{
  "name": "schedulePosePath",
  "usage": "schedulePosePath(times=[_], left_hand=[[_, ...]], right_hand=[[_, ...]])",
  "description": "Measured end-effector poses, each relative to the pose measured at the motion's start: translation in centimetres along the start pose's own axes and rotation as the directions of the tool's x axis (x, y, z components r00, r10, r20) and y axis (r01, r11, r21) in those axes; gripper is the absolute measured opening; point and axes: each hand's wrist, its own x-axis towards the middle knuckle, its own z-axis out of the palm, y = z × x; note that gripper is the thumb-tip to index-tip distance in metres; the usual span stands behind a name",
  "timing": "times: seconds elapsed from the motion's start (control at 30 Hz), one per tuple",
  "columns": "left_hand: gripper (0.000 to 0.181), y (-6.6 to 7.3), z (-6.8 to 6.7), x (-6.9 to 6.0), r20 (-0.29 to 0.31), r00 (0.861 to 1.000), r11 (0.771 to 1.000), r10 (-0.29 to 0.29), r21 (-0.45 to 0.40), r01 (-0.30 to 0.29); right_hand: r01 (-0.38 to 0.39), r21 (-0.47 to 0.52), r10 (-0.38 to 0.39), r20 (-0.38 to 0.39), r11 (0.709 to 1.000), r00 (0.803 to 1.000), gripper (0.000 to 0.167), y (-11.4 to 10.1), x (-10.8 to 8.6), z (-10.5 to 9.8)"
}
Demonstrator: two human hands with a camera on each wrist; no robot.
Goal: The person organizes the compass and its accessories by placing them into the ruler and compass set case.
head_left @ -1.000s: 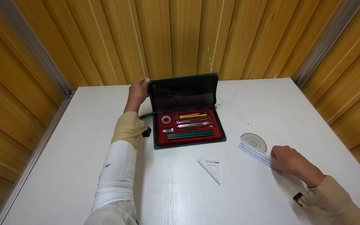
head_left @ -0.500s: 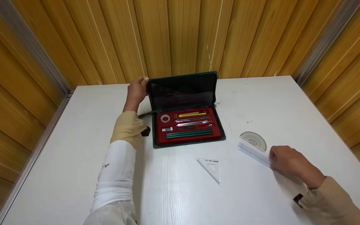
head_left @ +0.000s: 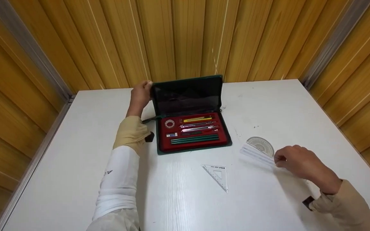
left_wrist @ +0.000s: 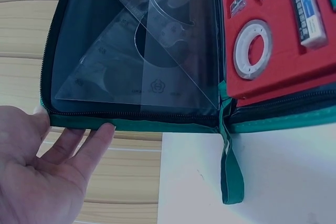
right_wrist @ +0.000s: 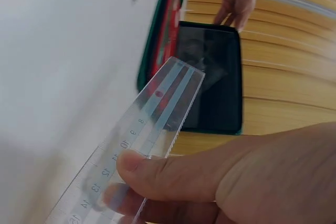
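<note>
A dark green zip case [head_left: 188, 96] stands with its lid raised. My left hand [head_left: 140, 94] grips the lid's left edge, thumb and fingers on the zipped border in the left wrist view. My right hand [head_left: 302, 162] pinches a clear plastic ruler [right_wrist: 157, 106] between thumb and fingers, slightly above the table. Just beyond that ruler lies a clear protractor [head_left: 262, 145]. A small clear set square [head_left: 224, 180] rests in front of the case. The case's red tray holds green pencils [head_left: 194, 139], an eraser [head_left: 171, 135], a white ring [left_wrist: 240, 51] and a yellow cutter [head_left: 198, 119].
Clear plastic sheets [left_wrist: 115, 77] sit in the lid pocket. A green wrist strap [left_wrist: 232, 177] hangs off the case's left side. The white table [head_left: 108, 128] meets wood-patterned walls [head_left: 185, 38] at the back.
My right hand has raised the ruler off the table, tilting it and shifting it slightly left. The left hand keeps its grip on the lid; the protractor and set square stay put.
</note>
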Motion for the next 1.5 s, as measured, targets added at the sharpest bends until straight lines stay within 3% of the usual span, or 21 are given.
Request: schedulePosePath(times=[0.23, 0.43, 0.63, 0.93, 1.33, 1.5], left_hand=[[0.033, 0.2, 0.0, -0.1, -0.01, 1.0, 1.0, 0.005, 0.005, -0.005], [0.034, 0.3, 0.3, -0.2, -0.018, 1.0, 0.999, 0.02, 0.049, -0.019], [0.03, 0.3, 0.6, -0.4, -0.037, 0.999, 0.999, 0.011, 0.041, -0.009], [0.028, 0.6, 0.8, -0.4, -0.065, 0.997, 0.995, 0.04, 0.09, -0.034], [0.03, 0.6, 1.2, -0.6, -0.078, 0.996, 0.995, 0.045, 0.091, -0.038], [0.033, 0.8, 1.5, -0.8, -0.064, 0.997, 0.995, 0.044, 0.093, -0.038]], right_hand=[[0.084, -0.004, -0.084, -0.103, 0.996, 0.991, 0.012, -2.4, 2.7, -3.5], [0.113, -0.019, -0.115, -0.178, 0.993, 0.977, 0.027, -4.4, 5.8, -5.6], [0.23, -0.103, -0.251, -0.334, 0.968, 0.909, 0.022, -6.1, 9.0, -6.9], [0.299, -0.125, -0.323, -0.448, 0.946, 0.833, 0.014, -8.2, 14.9, -8.0], [0.469, -0.097, -0.46, -0.448, 0.878, 0.767, 0.01, -10.2, 21.3, -7.4], [0.491, -0.083, -0.47, -0.459, 0.867, 0.754, 0.01, -10.6, 23.3, -6.9]])
